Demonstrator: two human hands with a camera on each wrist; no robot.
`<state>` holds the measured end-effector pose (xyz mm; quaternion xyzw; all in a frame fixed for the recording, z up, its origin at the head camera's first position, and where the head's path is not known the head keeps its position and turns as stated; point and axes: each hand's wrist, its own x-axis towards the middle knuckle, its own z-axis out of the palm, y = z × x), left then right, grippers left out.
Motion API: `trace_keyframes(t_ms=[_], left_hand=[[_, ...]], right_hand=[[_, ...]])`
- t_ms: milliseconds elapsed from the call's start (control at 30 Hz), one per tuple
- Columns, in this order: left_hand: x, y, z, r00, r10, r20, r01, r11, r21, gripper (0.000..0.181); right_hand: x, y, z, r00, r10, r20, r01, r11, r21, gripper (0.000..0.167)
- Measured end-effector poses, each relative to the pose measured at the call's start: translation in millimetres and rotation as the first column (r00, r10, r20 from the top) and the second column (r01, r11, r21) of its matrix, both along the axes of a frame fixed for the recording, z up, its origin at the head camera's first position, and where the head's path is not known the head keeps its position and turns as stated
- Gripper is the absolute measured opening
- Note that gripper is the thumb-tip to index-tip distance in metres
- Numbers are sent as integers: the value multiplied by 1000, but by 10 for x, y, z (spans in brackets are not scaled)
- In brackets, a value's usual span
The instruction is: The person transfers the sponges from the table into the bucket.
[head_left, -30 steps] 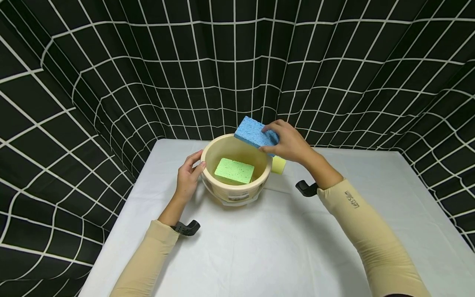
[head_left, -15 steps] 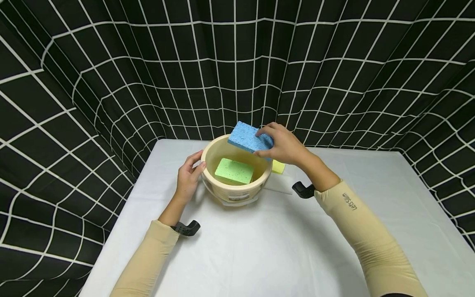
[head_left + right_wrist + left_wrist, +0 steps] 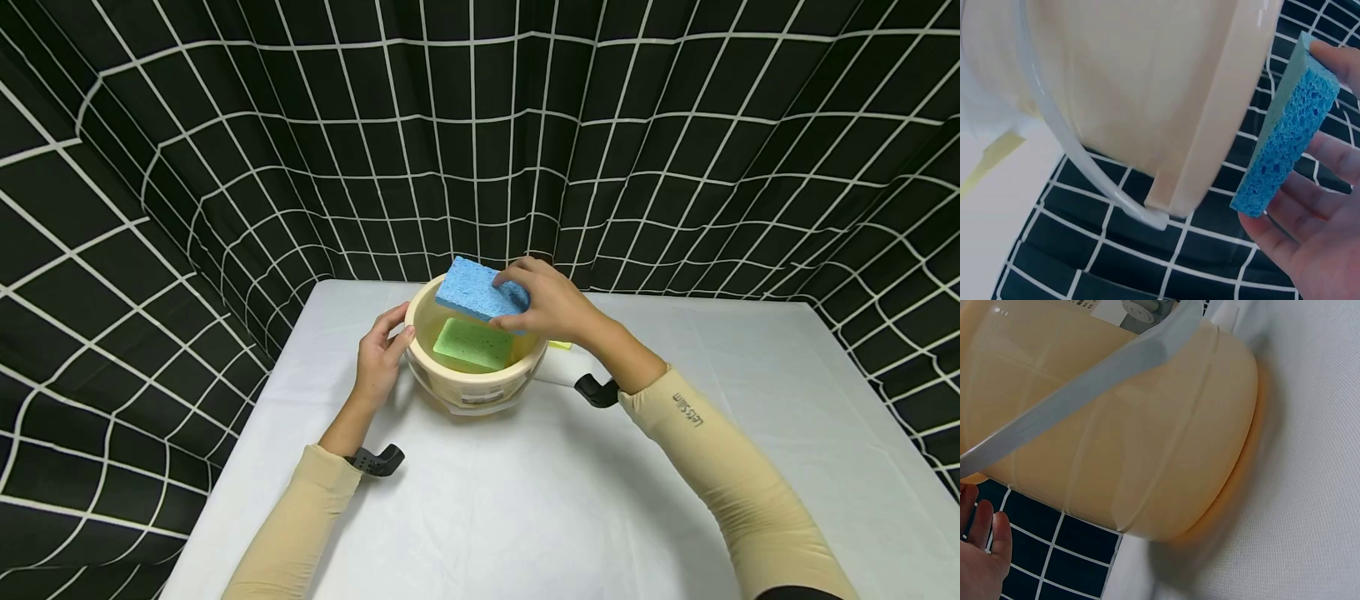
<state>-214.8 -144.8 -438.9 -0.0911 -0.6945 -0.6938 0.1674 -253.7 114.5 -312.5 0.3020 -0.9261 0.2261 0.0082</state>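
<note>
In the head view my right hand (image 3: 547,300) holds a blue sponge (image 3: 472,287), thumb on the near side and fingers on the far side. The sponge is tilted above the far right part of a cream bucket (image 3: 480,379). A light green sponge (image 3: 468,343) sits inside the bucket, in yellowish liquid or against the tinted bottom; I cannot tell which. My left hand (image 3: 380,354) touches the bucket's left rim with thumb and fingertips, the fingers fairly straight. The right wrist view shows the blue sponge (image 3: 1291,134) beside the bucket's rim, pinched between thumb and fingers.
A yellow piece (image 3: 559,344) peeks out behind the bucket's right side, mostly hidden, with a flat white piece (image 3: 561,367) near it. The bucket's pale handle (image 3: 1085,394) hangs down its front. White cloth (image 3: 465,500) covers the table; a black gridded curtain (image 3: 480,125) stands behind.
My right hand has brought the blue sponge left and lower, further over the bucket, covering more of its opening and of the yellow piece. The left hand and bucket stay put.
</note>
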Motion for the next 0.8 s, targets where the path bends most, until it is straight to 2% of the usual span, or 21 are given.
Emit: trace_keyframes(t_ms=[467, 800], left_hand=[[-4, -1, -3, 1000, -15, 7, 15, 1000, 3, 42], [-3, -4, -7, 1000, -5, 12, 5, 1000, 0, 41]], right_hand=[[-38, -132, -172, 997, 41, 68, -44, 997, 55, 55], [-60, -226, -315, 994, 80, 69, -87, 991, 103, 57]])
